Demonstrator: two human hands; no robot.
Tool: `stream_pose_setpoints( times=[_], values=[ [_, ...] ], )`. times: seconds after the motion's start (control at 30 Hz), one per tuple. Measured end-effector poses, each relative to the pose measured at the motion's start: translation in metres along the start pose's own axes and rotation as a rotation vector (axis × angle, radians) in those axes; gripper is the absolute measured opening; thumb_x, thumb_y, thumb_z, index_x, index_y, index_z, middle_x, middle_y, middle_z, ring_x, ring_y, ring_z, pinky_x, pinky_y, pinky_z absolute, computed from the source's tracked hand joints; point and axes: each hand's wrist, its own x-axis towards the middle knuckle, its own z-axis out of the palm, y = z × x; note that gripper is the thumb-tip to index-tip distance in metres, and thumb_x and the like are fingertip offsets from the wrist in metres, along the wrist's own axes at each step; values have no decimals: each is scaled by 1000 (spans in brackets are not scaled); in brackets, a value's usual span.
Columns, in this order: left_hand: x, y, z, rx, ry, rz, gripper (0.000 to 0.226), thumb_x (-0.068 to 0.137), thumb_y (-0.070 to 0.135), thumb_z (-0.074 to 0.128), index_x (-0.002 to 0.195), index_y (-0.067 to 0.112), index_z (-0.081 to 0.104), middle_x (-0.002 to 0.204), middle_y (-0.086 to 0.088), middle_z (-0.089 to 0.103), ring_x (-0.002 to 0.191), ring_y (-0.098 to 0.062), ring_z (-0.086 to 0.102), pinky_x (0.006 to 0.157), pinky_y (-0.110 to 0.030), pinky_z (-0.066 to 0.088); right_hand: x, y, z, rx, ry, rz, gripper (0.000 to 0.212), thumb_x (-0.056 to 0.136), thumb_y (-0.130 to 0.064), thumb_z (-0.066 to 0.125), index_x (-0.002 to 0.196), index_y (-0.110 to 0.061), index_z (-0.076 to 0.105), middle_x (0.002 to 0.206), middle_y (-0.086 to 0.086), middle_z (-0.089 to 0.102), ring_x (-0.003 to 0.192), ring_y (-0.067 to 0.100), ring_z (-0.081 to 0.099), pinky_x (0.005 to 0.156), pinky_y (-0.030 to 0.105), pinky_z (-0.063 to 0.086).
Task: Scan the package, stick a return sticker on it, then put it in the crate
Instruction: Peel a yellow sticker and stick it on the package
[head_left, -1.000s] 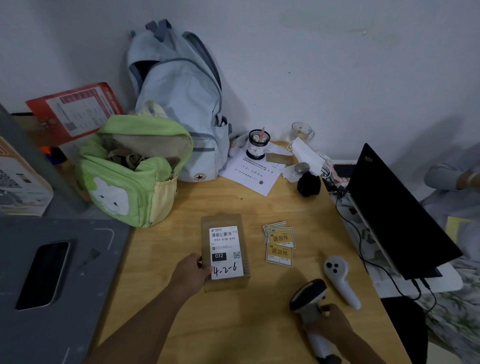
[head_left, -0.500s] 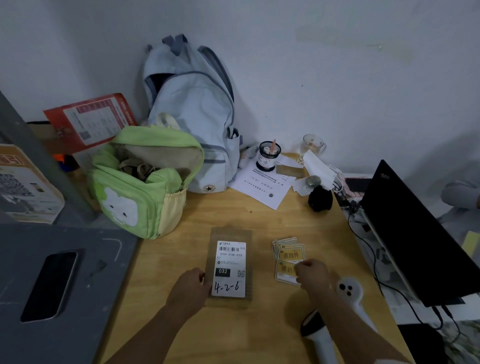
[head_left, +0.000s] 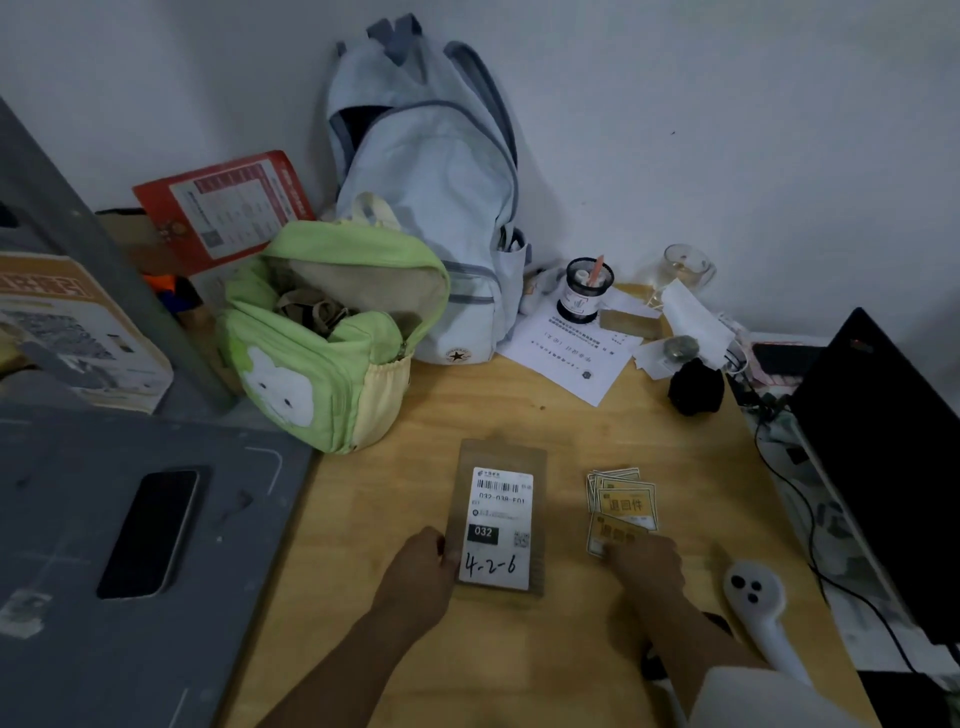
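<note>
Nearest the camera, two bare forearms reach forward over a light wooden table (head_left: 519, 410). The left hand (head_left: 423, 564) rests against the lower left edge of a flat brown package (head_left: 501, 517), its fingers curled together against that edge. The package lies flat at the middle of the table, with a white shipping label on top showing a barcode, a black box reading "032" and handwritten "4-2-6". The right hand (head_left: 647, 561) lies on the nearest of a small pile of yellow return stickers (head_left: 623, 506), just to the right of the package; motion blur hides whether its fingers are pinched on a sticker. Further right, a white handheld scanner (head_left: 758, 605) lies on the table, apart from both hands. To the left sits a grey surface with a dark phone (head_left: 150, 532) lying on it. At the right edge stands an open black laptop (head_left: 883, 457). Beyond the package, a green child's backpack (head_left: 322, 343) stands open, with a pale blue backpack (head_left: 436, 208) leaning on the white wall behind it. Printed papers (head_left: 571, 353), a small dark jar (head_left: 584, 291) and a glass (head_left: 685, 265) crowd the far right corner.
</note>
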Motion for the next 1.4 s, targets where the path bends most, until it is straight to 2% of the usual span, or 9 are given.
stream_pose_setpoints(
  times=[0.27, 0.47, 0.63, 0.77, 0.97, 1.03, 1.17, 1.23, 1.4],
  values=[
    [-1, -7, 7, -5, 6, -30, 25, 97, 28, 44, 107, 9, 56, 113, -9, 61, 102, -23, 58, 87, -35, 48, -3, 2, 5, -59, -10, -11, 42, 69, -22, 76, 106, -6, 64, 102, 14, 70, 92, 32, 67, 71, 34, 52],
    [-1, -4, 6, -22, -11, -52, 24, 97, 26, 43, 107, 7, 54, 115, -12, 59, 103, -25, 58, 87, -36, 48, 2, 9, 9, -130, -19, -1, 46, 69, -24, 75, 110, -7, 61, 106, 14, 68, 95, 32, 65, 80, 38, 56],
    [-1, -4, 6, -28, -19, -45, 22, 97, 27, 44, 106, 9, 54, 115, -10, 59, 102, -24, 58, 85, -34, 47, 2, 4, 4, -142, 13, 12, 77, 67, -19, 82, 130, -6, 39, 127, 21, 48, 113, 40, 55, 91, 44, 49],
    [0, -6, 6, -45, -27, -35, 10, 97, 26, 45, 95, 17, 48, 114, -9, 59, 94, -18, 54, 79, -30, 43, 4, 4, 1, -164, -31, -66, 64, 72, -17, 78, 126, -14, 44, 127, 20, 42, 112, 41, 53, 95, 43, 47],
    [1, -6, 5, -58, -32, -28, 6, 97, 24, 46, 95, 18, 48, 114, -9, 59, 94, -16, 53, 78, -27, 39, 2, 3, -5, -171, -20, -94, 60, 69, -19, 82, 118, -10, 49, 124, 18, 43, 108, 40, 56, 90, 42, 49],
    [0, -6, 4, -74, -33, -29, 5, 96, 24, 47, 95, 19, 48, 113, -8, 58, 94, -15, 53, 77, -26, 39, 2, 5, -4, -170, 6, -96, 54, 70, -19, 80, 114, -7, 51, 120, 18, 48, 107, 39, 57, 86, 41, 50],
    [0, -5, 4, -93, -41, -44, 5, 96, 22, 47, 92, 19, 48, 112, -8, 60, 93, -15, 55, 76, -26, 40, 2, 13, -7, -224, 30, -178, 10, 78, -9, 58, 86, -10, 65, 92, 12, 66, 80, 28, 62, 67, 32, 53],
    [0, -3, 3, -90, -44, -52, 6, 96, 23, 47, 91, 20, 48, 110, -6, 61, 91, -15, 55, 75, -26, 40, -4, 13, -10, -213, 9, -196, 15, 82, -5, 54, 71, -13, 61, 82, 10, 66, 74, 26, 61, 60, 29, 46],
    [-3, -4, -1, -59, -70, -53, 6, 96, 23, 50, 91, 19, 49, 101, -1, 60, 88, -13, 53, 75, -25, 42, -23, 6, -18, 34, 12, -198, 13, 84, -15, 63, 73, -11, 70, 73, 9, 70, 68, 25, 64, 55, 27, 45]
  ],
)
